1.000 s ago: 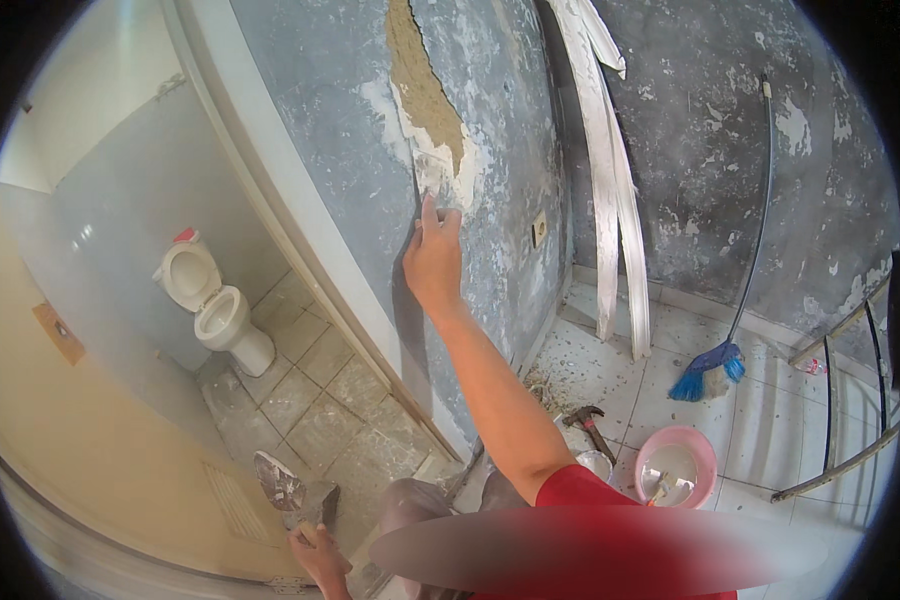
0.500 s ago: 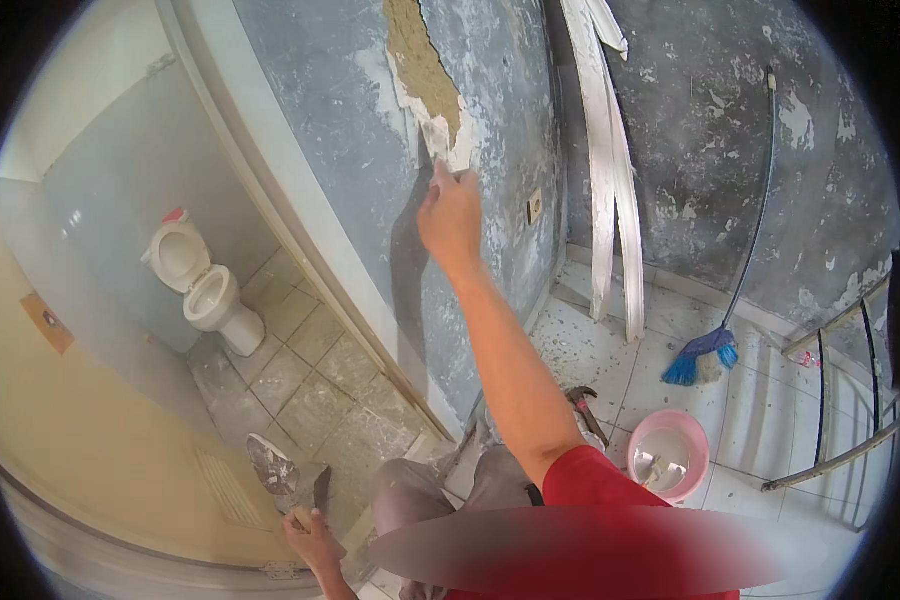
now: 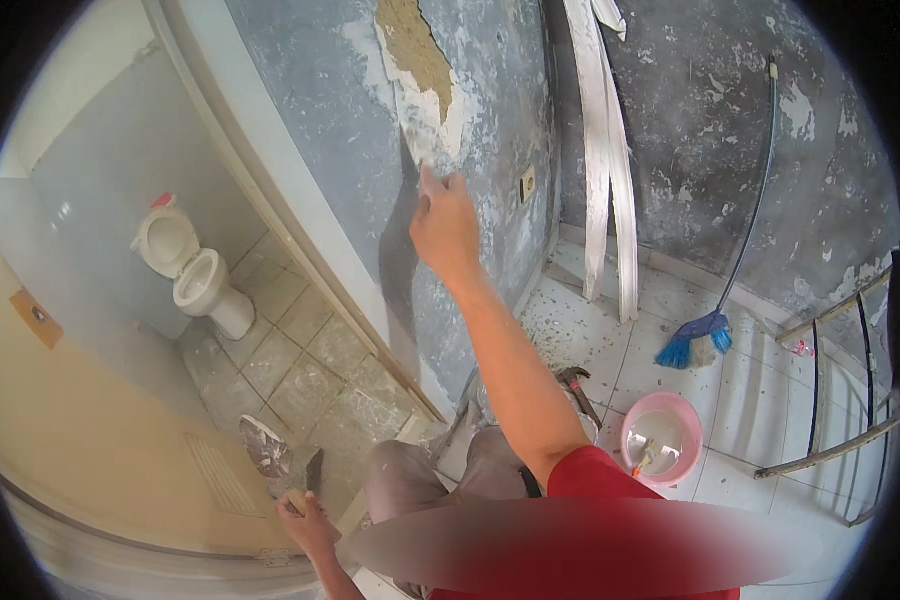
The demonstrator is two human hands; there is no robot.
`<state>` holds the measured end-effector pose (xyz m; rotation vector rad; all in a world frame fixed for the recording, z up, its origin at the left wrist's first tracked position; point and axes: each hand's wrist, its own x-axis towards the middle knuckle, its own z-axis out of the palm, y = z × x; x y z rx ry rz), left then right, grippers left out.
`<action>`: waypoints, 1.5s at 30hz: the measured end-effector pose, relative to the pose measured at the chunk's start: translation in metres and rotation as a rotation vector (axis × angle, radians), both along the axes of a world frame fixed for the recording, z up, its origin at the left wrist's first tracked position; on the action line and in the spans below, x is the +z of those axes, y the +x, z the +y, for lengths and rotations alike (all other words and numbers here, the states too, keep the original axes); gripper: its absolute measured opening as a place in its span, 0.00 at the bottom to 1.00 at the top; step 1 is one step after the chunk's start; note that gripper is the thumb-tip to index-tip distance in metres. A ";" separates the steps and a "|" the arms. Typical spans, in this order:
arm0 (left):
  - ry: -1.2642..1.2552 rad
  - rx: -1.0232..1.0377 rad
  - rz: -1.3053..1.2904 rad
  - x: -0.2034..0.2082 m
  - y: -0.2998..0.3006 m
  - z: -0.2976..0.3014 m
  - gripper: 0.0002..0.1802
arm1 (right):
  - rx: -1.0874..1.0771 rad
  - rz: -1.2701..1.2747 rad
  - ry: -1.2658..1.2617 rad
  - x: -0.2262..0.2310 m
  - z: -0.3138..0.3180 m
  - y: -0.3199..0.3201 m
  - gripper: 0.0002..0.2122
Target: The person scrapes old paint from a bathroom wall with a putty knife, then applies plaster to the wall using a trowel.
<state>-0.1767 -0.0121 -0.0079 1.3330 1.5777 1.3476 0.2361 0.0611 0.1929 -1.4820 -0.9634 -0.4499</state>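
Observation:
My right hand reaches up to the peeling grey-blue wall. Its fingers are pinched together just below a patch of wet white plaster; what they hold, if anything, I cannot make out. Above the plaster is a ragged bare brown gap in the wall. Low on the left, my left hand is closed round the wooden handle of a trowel, its blade smeared with white plaster. A dark grey flat piece shows beside the blade, partly hidden.
A pink basin holding whitish water and a tool stands right of my knees, with a hammer beside it. Long white strips lean in the corner near a blue broom. A metal frame stands at right; a doorway leads to a toilet.
My right hand has dropped a little from the plaster patch, down along the wall. My left hand still holds the trowel low. The whole view has shifted slightly.

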 end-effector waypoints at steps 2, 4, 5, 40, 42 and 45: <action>0.009 0.019 0.012 0.001 -0.002 -0.001 0.13 | 0.028 -0.017 -0.025 -0.010 -0.010 -0.012 0.17; 0.045 -0.004 -0.017 -0.003 -0.008 -0.001 0.13 | 0.155 -0.004 -0.064 -0.022 -0.027 -0.017 0.16; 0.047 0.001 -0.018 -0.004 -0.009 0.002 0.13 | 0.160 -0.006 -0.062 -0.019 -0.026 -0.014 0.16; -0.369 -1.038 -0.229 0.124 0.131 -0.046 0.11 | 0.511 -0.214 -0.148 -0.140 -0.163 -0.008 0.25; -0.399 -1.051 -0.219 0.123 0.132 -0.044 0.10 | 0.490 -0.255 -0.172 -0.148 -0.162 -0.002 0.26; -0.432 -1.114 -0.275 0.116 0.131 -0.039 0.15 | 0.458 -0.347 -0.227 -0.156 -0.163 0.008 0.28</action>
